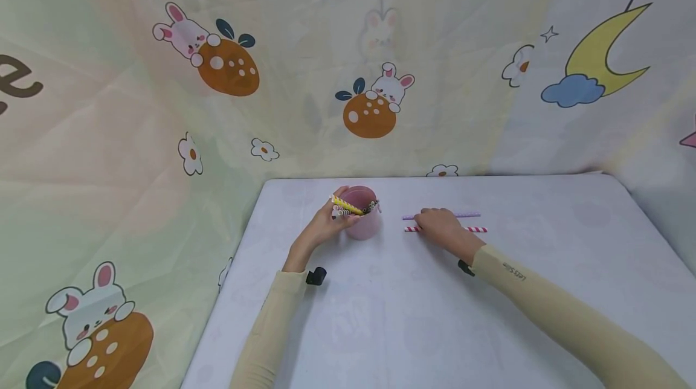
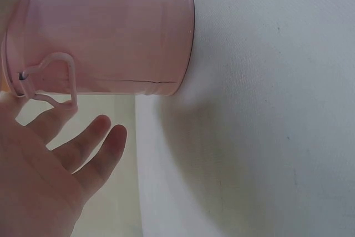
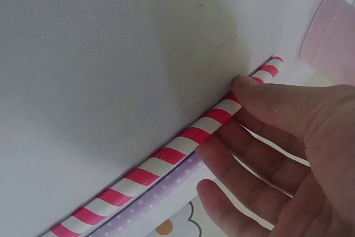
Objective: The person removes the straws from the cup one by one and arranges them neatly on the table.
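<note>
A small pink metal bucket (image 1: 363, 231) stands upright at the table's far left, with several paper straws leaning inside, one of them a yellow striped straw (image 1: 348, 205). My left hand (image 1: 321, 229) holds the bucket near its rim; the left wrist view shows a wire handle loop (image 2: 72, 79) beside the fingers. To the right, my right hand (image 1: 444, 232) pinches a red-and-white striped straw (image 3: 183, 140) between thumb and fingers, the straw lying along the tabletop. Just behind it lies a purple dotted straw (image 1: 469, 214), roughly parallel.
The white table (image 1: 380, 316) meets a printed fabric backdrop (image 1: 304, 75) at its far edge. Fabric also hangs along the left side. A black wrist mount (image 1: 316, 276) sits at the left wrist.
</note>
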{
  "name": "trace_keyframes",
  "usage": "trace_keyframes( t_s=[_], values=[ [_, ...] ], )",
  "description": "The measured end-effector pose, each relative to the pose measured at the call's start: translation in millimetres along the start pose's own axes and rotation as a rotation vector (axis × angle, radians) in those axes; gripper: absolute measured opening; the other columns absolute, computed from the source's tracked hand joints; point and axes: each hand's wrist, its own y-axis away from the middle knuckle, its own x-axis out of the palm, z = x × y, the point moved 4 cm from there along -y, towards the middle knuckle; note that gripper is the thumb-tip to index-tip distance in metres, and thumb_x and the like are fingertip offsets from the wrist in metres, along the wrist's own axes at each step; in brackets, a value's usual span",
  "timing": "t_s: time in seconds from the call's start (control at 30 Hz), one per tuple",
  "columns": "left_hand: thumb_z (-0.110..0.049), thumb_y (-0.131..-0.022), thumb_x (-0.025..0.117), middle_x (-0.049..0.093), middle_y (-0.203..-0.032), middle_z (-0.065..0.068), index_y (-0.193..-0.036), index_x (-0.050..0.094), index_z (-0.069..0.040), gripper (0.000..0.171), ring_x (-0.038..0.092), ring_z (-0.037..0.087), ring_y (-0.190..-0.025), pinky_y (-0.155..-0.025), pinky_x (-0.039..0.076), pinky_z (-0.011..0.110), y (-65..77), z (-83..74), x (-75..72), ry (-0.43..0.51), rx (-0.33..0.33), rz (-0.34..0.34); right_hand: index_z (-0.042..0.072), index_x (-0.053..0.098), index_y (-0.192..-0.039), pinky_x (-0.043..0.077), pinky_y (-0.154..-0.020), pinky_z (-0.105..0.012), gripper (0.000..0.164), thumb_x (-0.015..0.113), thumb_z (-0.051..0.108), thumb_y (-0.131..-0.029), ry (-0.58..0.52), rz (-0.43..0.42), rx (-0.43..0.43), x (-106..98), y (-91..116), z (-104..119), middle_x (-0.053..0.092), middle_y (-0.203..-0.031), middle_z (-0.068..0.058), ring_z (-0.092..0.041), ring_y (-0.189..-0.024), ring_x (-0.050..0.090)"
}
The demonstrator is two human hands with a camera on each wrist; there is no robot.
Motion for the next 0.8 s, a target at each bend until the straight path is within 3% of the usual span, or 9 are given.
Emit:
trace_keyframes(
  t_s=[0.23, 0.57, 0.8],
  values=[
    [-0.061, -0.08, 0.076, 0.046, -0.155, 0.0, -0.156, 0.03, -0.042, 0.09, 0.041, 0.032, -0.144, -0.113, 0.035, 0.064, 0.0, -1.8, 0.1, 0.006, -0.002, 0.002, 0.004, 0.072, -0.107, 0.058, -0.079, -0.04, 0.017, 0.071, 0.014, -0.093, -0.025, -0.009, -0.005, -0.7, 1.3, -1.0, 0.068, -0.09, -0.009, -0.022, -0.079, 0.062],
    [-0.062, -0.081, 0.075, 0.043, -0.157, -0.001, -0.154, 0.028, -0.048, 0.088, 0.04, 0.031, -0.145, -0.113, 0.035, 0.064, 0.8, -3.6, -1.0, 0.0, -0.012, 0.007, 0.003, 0.071, -0.103, 0.057, -0.077, -0.039, 0.012, 0.069, 0.012, -0.094, -0.066, -0.025, -0.011, -2.6, 2.7, -1.3, 0.067, -0.089, -0.009, -0.021, -0.076, 0.058],
    [-0.059, -0.082, 0.076, 0.042, -0.158, 0.0, -0.154, 0.028, -0.049, 0.086, 0.039, 0.032, -0.145, -0.113, 0.033, 0.065, 1.4, -3.2, -0.7, 0.004, -0.008, 0.012, 0.003, 0.071, -0.106, 0.057, -0.078, -0.04, 0.018, 0.071, 0.015, -0.093, -0.089, 0.012, 0.005, -4.9, 4.3, -2.0, 0.066, -0.089, -0.009, -0.022, -0.077, 0.058]
  ],
)
